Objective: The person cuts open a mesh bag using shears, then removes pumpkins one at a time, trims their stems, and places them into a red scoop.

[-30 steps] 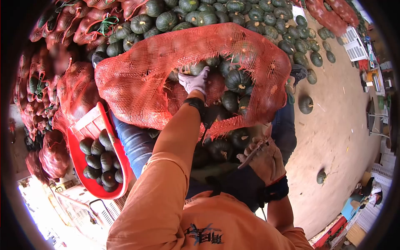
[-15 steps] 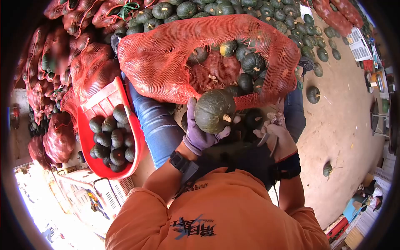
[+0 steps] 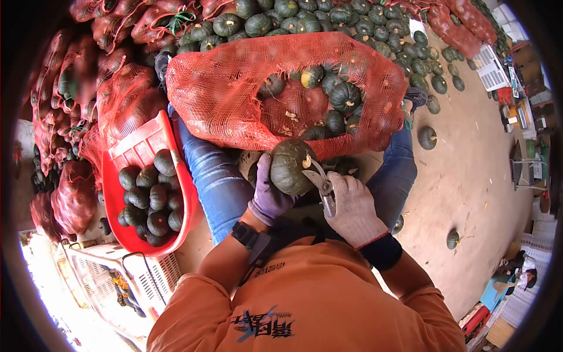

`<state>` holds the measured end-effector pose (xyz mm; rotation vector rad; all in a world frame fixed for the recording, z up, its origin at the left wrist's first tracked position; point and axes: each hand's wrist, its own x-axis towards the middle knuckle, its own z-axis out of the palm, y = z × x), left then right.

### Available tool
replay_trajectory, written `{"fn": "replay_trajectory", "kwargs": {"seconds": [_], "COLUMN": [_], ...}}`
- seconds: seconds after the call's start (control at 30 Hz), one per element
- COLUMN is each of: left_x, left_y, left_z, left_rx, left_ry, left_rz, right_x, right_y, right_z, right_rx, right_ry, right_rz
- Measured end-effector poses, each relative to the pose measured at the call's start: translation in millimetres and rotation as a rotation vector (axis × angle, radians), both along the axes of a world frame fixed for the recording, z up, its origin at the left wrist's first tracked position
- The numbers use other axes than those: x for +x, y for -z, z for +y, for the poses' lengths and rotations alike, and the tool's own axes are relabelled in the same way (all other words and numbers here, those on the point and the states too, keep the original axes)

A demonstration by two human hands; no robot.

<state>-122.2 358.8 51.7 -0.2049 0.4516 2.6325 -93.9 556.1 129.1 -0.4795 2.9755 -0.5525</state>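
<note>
In a purple glove, my left hand [image 3: 271,190] grips a dark green squash [image 3: 288,168] from its left side and below. The squash's pale stem stub faces right. My right hand [image 3: 353,208], in a whitish knit glove, is closed round the handles of pruning shears [image 3: 321,183]. Their blades are apart and right at the stem. Just beyond the squash, a red mesh sack [image 3: 217,94] lies across between my legs, with a wide torn hole. More green squashes [image 3: 344,97] show inside the hole, one of them partly yellow.
A red plastic scoop [image 3: 190,217] with several squashes stands left of my leg. White crates [image 3: 97,276] sit behind it at lower left. Full mesh sacks [image 3: 73,196] are stacked on the left, and loose squashes [image 3: 308,23] cover the far floor. Single squashes [image 3: 453,239] lie on the right floor.
My right hand has come up and left, bringing the shears to the stem. My left hand has turned the squash so the stem faces right, and lowered it slightly.
</note>
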Motion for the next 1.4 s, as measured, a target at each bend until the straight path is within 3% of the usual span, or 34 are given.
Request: {"fn": "replay_trajectory", "kwargs": {"seconds": [0.07, 0.17, 0.27, 0.37, 0.4, 0.47, 0.53, 0.6, 0.63, 0.67, 0.7, 0.77, 0.8, 0.83, 0.9, 0.97, 1.03, 1.07, 1.17, 1.2, 1.23, 1.33, 1.4], "left_x": [7, 5, 0, -4, -6, -9, -7, -2, 1, 7, 9, 26, 13, 31, 28, 10, -20, -59, -133, -154, -183, -259, -306], "left_y": [-1, 8, 7, 5, 3, -13, -5, -24, -37, -44, -64, -42, -83, -53, -77, -111, -115, -120, -85, -71, -56, 54, 120], "left_z": [-2, -7, -8, -10, -13, -31, -67, -132, -165, -201, -231, -313, -286, -352, -360, -338, -317, -258, -127, -80, -50, 29, 75], "left_rx": [-0.181, -0.136, -0.179, -0.024, 0.063, -0.115, -0.031, -0.096, -0.296, -0.392, -0.689, -1.165, -1.660, -1.955, -1.998, -2.007, -2.019, -1.388, -1.186, -1.045, -1.023, -1.293, -2.028], "left_ry": [-0.004, 0.033, 0.024, 0.056, 0.067, 0.036, -0.110, -0.254, -0.476, -0.593, -0.694, -1.000, -1.147, -1.120, -1.379, -1.490, -1.187, -1.070, -0.226, -0.122, 0.116, 0.209, 0.242], "left_rz": [0.028, 0.073, 0.063, -0.057, -0.107, -0.170, -0.101, -0.056, -0.166, -0.175, -0.158, -0.034, -0.191, -0.109, -0.230, -0.114, 0.244, 0.318, 0.301, 0.269, 0.255, 0.166, 0.295], "right_x": [1, -5, -8, -8, -14, -25, -27, -24, -18, -11, -7, -15, -18, -22, -28, -36, -40, -40, -34, -34, -37, -40, -42], "right_y": [4, -21, -23, -26, 9, 10, 10, 14, 22, 34, 18, 13, 12, 17, 49, 29, 28, 36, 63, 67, 61, 72, 77], "right_z": [-1, -7, -9, -4, 7, 33, 55, 80, 96, 114, 98, 90, 91, 93, 112, 104, 101, 104, 114, 115, 110, 118, 124], "right_rx": [-0.012, -0.082, -0.184, -1.591, -2.097, -1.983, -2.091, -1.779, -1.826, -1.876, -1.804, -1.845, -1.864, -1.866, -1.855, -2.061, -2.044, -2.051, -2.091, -2.096, -2.078, -2.103, -2.165], "right_ry": [0.003, 0.045, 0.075, 0.459, 0.408, 0.545, 0.650, 0.867, 0.862, 0.713, 0.740, 0.810, 0.860, 0.788, 0.695, 0.764, 0.836, 0.835, 0.794, 0.789, 0.824, 0.807, 0.852], "right_rz": [-0.172, -0.490, -0.628, -1.229, -1.292, -1.041, -0.920, -0.794, -0.798, -0.832, -0.677, -0.662, -0.628, -0.657, -0.782, -0.826, -0.803, -0.804, -0.793, -0.790, -0.791, -0.870, -0.938]}}
